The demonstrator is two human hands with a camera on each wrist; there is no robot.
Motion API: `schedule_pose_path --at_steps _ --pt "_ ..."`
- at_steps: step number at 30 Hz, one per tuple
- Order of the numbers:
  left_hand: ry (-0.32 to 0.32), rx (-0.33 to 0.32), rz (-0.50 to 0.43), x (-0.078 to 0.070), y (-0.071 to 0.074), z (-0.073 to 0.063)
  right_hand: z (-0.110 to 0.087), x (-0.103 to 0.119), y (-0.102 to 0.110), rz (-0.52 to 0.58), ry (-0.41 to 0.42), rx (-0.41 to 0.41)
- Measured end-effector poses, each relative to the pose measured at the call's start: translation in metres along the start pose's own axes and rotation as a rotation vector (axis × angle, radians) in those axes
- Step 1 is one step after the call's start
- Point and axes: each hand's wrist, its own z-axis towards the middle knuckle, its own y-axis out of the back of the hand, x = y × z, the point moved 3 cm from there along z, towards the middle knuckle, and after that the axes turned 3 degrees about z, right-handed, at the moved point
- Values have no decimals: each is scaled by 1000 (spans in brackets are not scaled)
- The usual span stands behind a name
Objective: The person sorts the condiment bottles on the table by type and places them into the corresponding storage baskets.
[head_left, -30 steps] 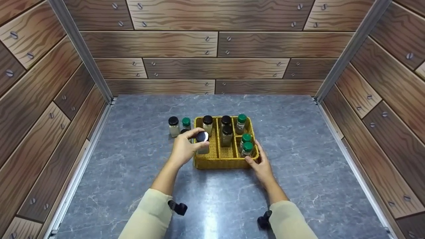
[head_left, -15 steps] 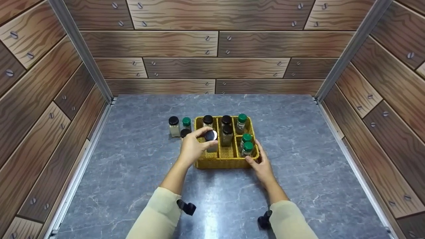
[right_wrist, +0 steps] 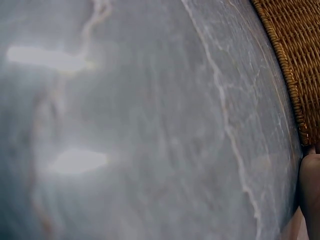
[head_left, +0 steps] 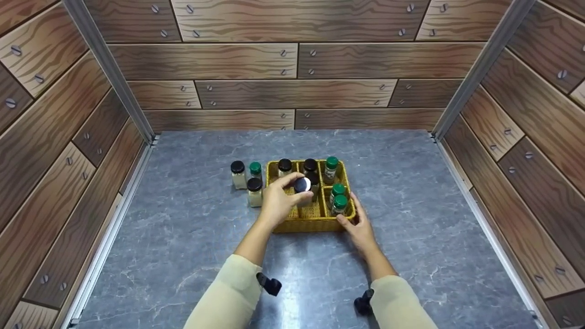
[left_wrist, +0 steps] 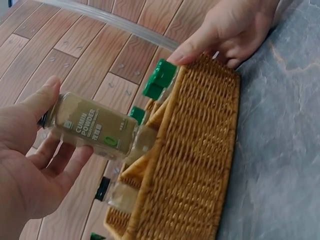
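cumin jar [left_wrist: 94, 124] is pinched by the left hand [head_left: 279, 201] over the basket [head_left: 315, 225], right hand [head_left: 361, 230] gripping its corner

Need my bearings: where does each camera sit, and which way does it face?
On head: looks forward and down at the basket; left hand, right hand and sleeves show.
On left wrist: faces the held jar and basket's side; both hands show.
On right wrist: faces mostly tabletop, basket at the edge; part of the right hand shows.
Head and left wrist share that jar, basket and both hands.
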Motion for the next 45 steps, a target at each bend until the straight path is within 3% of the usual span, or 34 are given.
schedule_pose_path --at_steps 11,19,27,35,45 --pt "-13 -29 -1 9 -25 -3 -1 1 1 13 5 2" --pt "-34 12 -41 22 -41 -2 -1 0 0 11 -3 -1" --pt "-16 55 8 36 -47 3 -2 -1 0 23 -3 2" --pt "-41 73 174 36 -47 11 -1 1 0 2 0 3" --pt "-64 88 279 38 -48 19 -1 2 1 2 14 -3"
